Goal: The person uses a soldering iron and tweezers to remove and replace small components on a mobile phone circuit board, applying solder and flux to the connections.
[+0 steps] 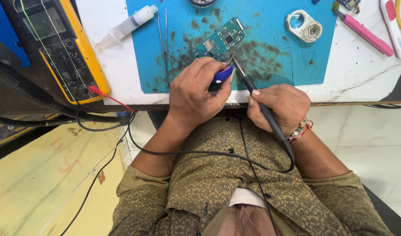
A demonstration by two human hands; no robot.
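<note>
A green circuit board (220,38) lies on a stained blue work mat (274,61). My left hand (198,89) is closed around a small blue-handled tool (223,73), just below the board's near corner. In my right hand (281,105), which wears a beaded bracelet, I hold a black soldering iron (258,98) like a pen. Its metal tip (235,61) points up at the board's lower edge, next to the blue tool. The iron's black cord (209,153) loops across my patterned shirt.
A yellow multimeter (56,48) with a red probe (107,97) sits at the left. A syringe (126,25) and tweezers (164,43) lie left of the board. A white round fixture (303,26), a pink tool (367,35) and a white stick (395,27) are at the right.
</note>
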